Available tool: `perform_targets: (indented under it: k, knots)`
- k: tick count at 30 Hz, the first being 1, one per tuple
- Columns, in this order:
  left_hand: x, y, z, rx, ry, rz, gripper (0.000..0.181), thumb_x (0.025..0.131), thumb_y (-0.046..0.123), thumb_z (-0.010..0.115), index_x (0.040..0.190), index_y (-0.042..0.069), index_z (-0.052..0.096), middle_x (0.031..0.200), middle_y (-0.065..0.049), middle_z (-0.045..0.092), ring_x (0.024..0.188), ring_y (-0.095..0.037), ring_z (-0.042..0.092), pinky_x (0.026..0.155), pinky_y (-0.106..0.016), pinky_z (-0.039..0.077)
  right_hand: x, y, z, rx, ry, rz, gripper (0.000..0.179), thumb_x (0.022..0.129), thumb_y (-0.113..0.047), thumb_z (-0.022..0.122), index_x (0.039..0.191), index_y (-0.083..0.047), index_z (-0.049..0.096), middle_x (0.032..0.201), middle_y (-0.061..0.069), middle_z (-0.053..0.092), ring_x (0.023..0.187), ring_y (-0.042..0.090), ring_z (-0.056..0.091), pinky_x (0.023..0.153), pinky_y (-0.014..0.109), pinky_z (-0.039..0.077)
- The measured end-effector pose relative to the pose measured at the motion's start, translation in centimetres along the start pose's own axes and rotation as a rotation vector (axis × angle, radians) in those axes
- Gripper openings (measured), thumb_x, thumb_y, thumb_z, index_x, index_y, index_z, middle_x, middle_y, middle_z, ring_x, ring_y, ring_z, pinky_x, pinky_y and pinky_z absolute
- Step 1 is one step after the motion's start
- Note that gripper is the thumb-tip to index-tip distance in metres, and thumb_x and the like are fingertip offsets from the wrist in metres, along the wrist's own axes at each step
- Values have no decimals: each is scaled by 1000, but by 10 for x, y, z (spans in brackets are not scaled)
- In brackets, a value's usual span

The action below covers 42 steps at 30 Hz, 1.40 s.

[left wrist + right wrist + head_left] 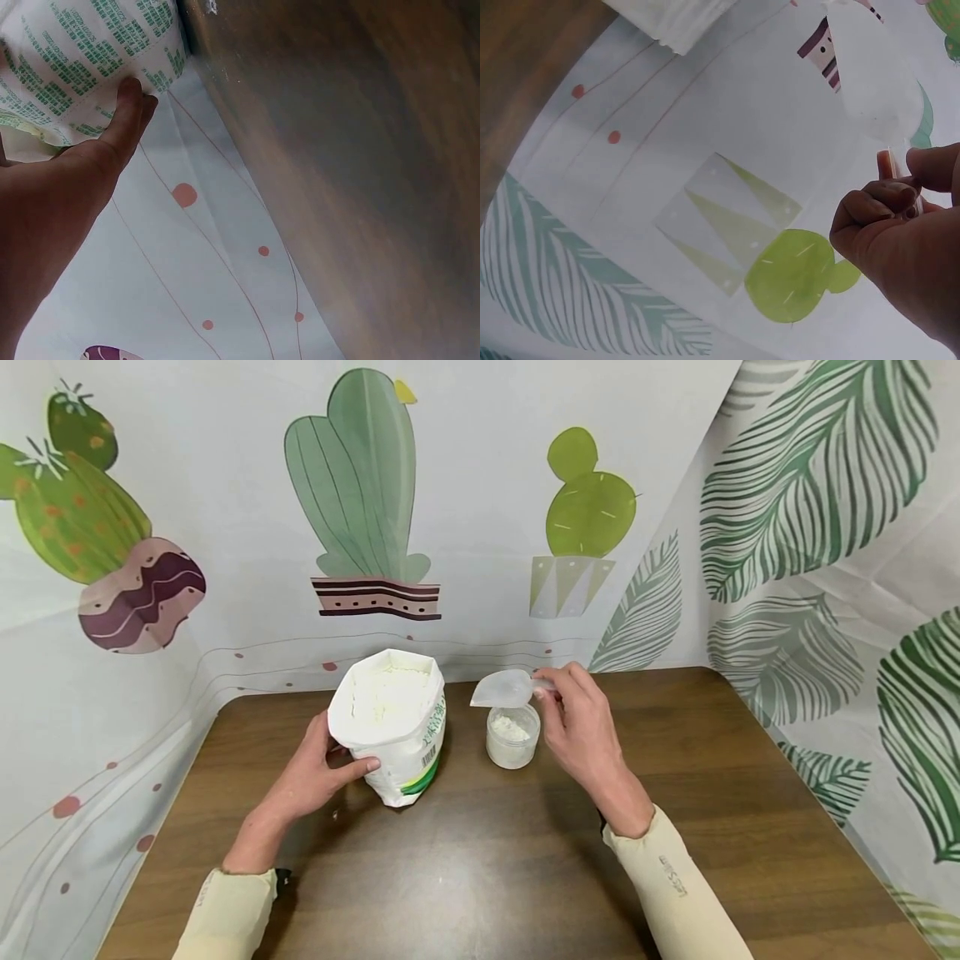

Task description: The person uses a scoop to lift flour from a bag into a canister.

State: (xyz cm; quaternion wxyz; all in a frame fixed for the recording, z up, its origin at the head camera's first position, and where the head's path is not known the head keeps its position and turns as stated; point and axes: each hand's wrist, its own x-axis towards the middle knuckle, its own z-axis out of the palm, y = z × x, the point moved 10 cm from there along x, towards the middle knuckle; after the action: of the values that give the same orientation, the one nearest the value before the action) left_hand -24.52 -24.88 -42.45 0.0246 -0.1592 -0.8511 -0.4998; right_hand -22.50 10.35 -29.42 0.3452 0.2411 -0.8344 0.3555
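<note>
An opened white bag of flour-like powder (420, 752) stands on the table, its mouth wide and the pale powder showing inside. My left hand (311, 772) grips the bag's left side, thumb across the front and fingers behind; the left wrist view shows fingers against its green-printed side (75, 60). In my right hand (585, 727) is a translucent plastic scoop (504, 688), its handle pinched between thumb and fingers, its pointed bowl toward the left. Below the scoop sits a clear round jar (512, 752) with white powder in it. The right wrist view shows the scoop's bowl (877, 82) beyond the fingers.
The brown wooden table (465, 877) ends against a white cloth backdrop (487, 527) printed with cacti and leaves. Small white specks of powder (335, 814) lie on the table near the left hand.
</note>
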Motion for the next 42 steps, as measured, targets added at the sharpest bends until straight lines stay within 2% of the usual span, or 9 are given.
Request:
perform_targets:
  k: [4,8,15,23,27,35,42]
  knots:
    - [0,-1,0,8,-1,-2,88,91,22,88,160,17,34,148,-10,39,131,-21,43,102,-43,54,7,-6,0,5,-1,-5,13,99,1,71,112,3,74,88,11,58,76,20,54,66,32,45]
    - [1,0,1,9,-7,3,87,91,22,88,159,17,34,148,-10,39,131,-21,42,102,-43,54,14,-13,2,12,5,-33,13,98,2,71,112,4,73,88,12,58,76,22,55,67,34,48]
    - [1,0,2,-9,-12,11,87,91,21,87,159,18,34,148,-9,39,131,-22,43,99,-26,52,23,-23,4,23,4,-67,13,99,2,70,111,5,73,88,13,58,75,23,54,66,35,48]
    - [0,-1,1,-16,-7,0,88,91,23,88,160,21,33,148,-7,39,132,-21,43,99,-24,51,34,-31,12,45,-27,-61,13,100,1,68,111,3,73,87,11,57,75,23,51,66,34,46]
    - [-1,-1,0,-6,-4,-1,89,91,24,87,161,21,33,149,-8,38,133,-21,41,101,-28,52,38,-34,19,46,-53,-57,14,102,0,67,113,4,73,89,12,57,76,24,51,68,34,46]
    - [-2,-1,0,9,-2,-13,90,91,24,88,161,18,31,150,-9,37,134,-21,40,104,-43,53,47,-40,30,23,-90,-76,14,103,-2,65,113,4,73,90,13,58,80,26,54,71,37,49]
    - [-2,0,1,12,-6,-14,90,91,24,88,161,17,31,149,-10,37,132,-22,42,104,-46,53,52,-44,38,6,-132,-78,13,103,-1,64,112,4,72,91,13,57,80,26,55,71,37,50]
